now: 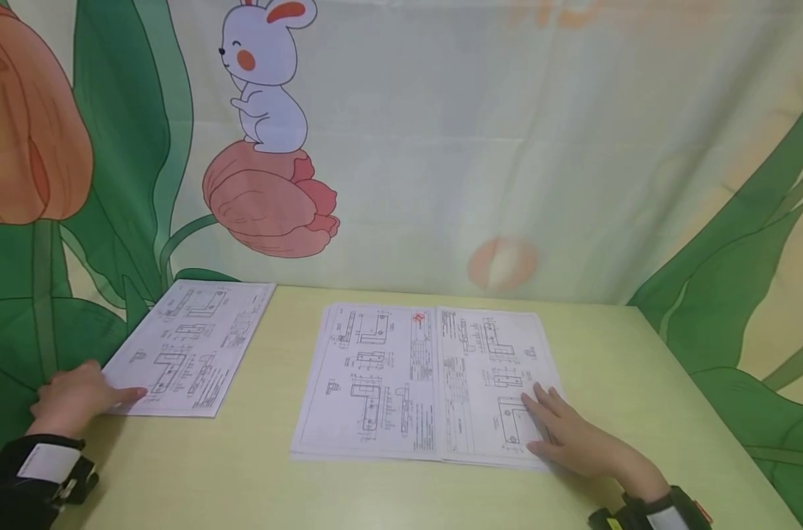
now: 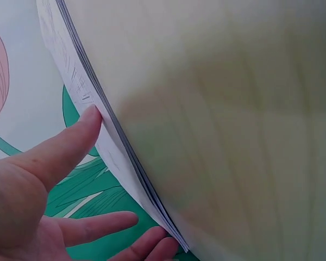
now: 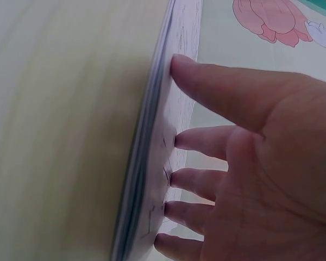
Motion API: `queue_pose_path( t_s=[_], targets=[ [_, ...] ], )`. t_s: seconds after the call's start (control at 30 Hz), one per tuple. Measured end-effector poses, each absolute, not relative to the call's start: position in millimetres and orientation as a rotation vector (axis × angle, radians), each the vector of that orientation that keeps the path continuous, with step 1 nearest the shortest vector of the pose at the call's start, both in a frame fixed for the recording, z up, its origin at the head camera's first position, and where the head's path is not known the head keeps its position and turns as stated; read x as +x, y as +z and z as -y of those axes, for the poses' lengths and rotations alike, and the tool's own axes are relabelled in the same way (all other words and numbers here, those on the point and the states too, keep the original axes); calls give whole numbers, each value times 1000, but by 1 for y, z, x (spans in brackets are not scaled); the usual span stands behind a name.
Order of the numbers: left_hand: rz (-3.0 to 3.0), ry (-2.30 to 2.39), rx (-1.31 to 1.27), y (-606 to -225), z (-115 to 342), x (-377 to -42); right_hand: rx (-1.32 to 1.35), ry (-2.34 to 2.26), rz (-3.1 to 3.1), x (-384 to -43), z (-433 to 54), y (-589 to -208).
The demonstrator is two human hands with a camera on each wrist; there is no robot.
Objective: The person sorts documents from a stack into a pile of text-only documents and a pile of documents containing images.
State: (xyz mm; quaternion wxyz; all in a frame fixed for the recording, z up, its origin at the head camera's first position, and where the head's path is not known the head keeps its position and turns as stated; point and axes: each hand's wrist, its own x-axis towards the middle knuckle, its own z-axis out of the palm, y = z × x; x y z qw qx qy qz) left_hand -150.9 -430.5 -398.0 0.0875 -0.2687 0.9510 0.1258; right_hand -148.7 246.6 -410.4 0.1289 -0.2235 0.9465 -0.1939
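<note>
A stack of printed technical drawing sheets [image 1: 238, 368] lies at the table's left side. My left hand [image 1: 76, 397] is at its near left corner, the thumb [image 2: 89, 117] extended onto the top sheet. The other fingers are spread loosely by the stack's edge. In the middle lie more drawing sheets [image 1: 315, 434], two piles side by side, meeting along a straight seam. My right hand [image 1: 573, 438] rests with fingers outstretched on the right-hand pile [image 1: 461, 442], near its lower right. In the right wrist view, the thumb [image 3: 206, 79] and fingertips touch the top sheet, with several layers showing at the edge.
The pale yellow table [image 1: 255, 471] extends between the stacks and toward me. Behind it hangs a curtain [image 1: 408, 147] printed with tulips, green leaves and a white rabbit. Dark bands with cameras [image 1: 70, 471] are worn on both wrists.
</note>
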Motion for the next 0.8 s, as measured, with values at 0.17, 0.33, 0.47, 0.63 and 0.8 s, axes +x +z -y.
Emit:
queue_pose_path(
  t_s=[0.17,0.33,0.47,0.63,0.8],
  targets=[
    [-2834,427,-778,-398,434,-153,-644,-564,-2746,-149,-247,-409],
    [-2841,468,-758,-397,436,-154,-633,-563,-2738,-150,-246,-409],
    [-2822,550,-769,-397,434,-154,-658,-560,-2752,-151,-246,-409],
    [-2768,746,-816,-398,432,-153,-669,-563,-2760,-151,-246,-409],
    [-2834,691,-833,-399,431,-154,-665,-566,-2756,-150,-246,-410]
  ],
)
